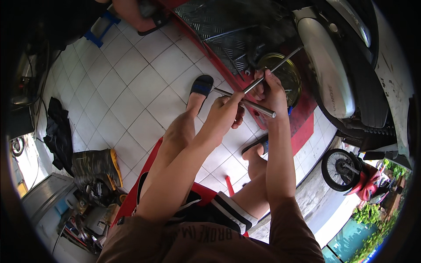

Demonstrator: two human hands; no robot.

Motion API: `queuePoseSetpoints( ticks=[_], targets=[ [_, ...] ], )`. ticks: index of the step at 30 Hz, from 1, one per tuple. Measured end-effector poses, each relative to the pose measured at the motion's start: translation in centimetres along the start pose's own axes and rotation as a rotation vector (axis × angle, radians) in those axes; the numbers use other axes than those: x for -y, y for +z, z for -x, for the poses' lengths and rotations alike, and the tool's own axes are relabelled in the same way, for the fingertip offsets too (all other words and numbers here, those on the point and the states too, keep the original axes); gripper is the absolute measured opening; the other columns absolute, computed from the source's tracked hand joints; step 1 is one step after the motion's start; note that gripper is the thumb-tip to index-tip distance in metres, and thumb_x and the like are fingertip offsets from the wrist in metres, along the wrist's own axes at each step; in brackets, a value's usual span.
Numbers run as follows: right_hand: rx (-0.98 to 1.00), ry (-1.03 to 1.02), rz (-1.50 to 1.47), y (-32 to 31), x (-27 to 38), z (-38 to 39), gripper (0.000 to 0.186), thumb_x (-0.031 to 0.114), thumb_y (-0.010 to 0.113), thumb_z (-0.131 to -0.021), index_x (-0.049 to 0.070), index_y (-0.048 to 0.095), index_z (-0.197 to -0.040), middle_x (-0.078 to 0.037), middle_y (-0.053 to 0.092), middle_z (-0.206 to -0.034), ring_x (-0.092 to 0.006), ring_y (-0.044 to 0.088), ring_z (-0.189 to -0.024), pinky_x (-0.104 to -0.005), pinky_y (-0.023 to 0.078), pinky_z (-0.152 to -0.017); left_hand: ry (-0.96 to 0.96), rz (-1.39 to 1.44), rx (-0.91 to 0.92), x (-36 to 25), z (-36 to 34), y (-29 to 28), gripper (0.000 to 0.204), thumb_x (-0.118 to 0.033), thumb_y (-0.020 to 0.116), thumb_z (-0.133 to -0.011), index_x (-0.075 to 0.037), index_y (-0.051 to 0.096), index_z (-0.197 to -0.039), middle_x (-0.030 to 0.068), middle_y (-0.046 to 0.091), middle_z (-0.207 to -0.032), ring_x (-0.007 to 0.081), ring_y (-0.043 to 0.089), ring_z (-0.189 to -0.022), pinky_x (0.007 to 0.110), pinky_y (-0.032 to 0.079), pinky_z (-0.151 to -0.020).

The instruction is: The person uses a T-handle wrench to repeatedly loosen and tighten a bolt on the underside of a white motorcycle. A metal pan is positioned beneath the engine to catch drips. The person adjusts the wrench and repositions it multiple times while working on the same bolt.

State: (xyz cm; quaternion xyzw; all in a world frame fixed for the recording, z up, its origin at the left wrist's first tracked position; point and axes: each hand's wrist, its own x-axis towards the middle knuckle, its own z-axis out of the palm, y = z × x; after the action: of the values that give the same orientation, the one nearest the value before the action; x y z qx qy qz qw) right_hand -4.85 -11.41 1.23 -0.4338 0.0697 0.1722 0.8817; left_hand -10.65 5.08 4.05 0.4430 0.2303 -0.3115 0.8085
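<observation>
A steel T-handle wrench (283, 62) is held in front of me, its long shaft slanting up to the right. My left hand (222, 117) closes around it where the shaft meets the crossbar. One end of the crossbar sticks out below my right hand (272, 93), whose fingers are wrapped around the shaft. The far tip of the shaft reaches near the silver exhaust muffler cover (326, 65) of a motorcycle; whether it touches cannot be made out. Under my right hand stands a round, gold-coloured pan (294, 72), partly hidden.
A red-edged work platform (206, 48) with tread plate holds long metal tools. I sit on a red seat (151, 164). At left lie dark cloth (57, 131) and a camouflage boot (94, 164). Another person's foot (153, 24) is near a blue stool (101, 28). A red motorbike (364, 186) stands outside.
</observation>
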Motion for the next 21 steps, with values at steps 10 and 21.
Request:
queuePoseSetpoints(
  ticks=[10,21],
  targets=[
    [-0.014,0.051,1.067,-0.8,-1.0,9.5,0.034,0.025,0.058,-0.093,-0.003,0.063,-0.074,-0.006,0.054,-0.059,-0.0153,0.052,-0.057,-0.0336,0.04,-0.055,0.113,-1.682,0.131,5.9,1.1,-1.9,0.039,-0.035,0.056,-0.09,0.002,0.066,-0.095,0.0212,0.066,-0.098,0.0367,0.064,-0.096,0.045,0.05,-0.086],
    [-0.319,0.0,1.435,-7.4,2.0,15.7,0.032,0.029,0.064,-0.089,-0.003,0.068,-0.084,-0.023,0.062,-0.07,-0.04,0.061,-0.068,-0.0456,0.046,-0.063,0.448,-1.926,0.167,5.7,-7.1,5.9,0.019,-0.021,0.06,-0.086,-0.007,0.067,-0.098,0.0129,0.067,-0.094,0.031,0.062,-0.094,0.042,0.048,-0.08]
  ],
)
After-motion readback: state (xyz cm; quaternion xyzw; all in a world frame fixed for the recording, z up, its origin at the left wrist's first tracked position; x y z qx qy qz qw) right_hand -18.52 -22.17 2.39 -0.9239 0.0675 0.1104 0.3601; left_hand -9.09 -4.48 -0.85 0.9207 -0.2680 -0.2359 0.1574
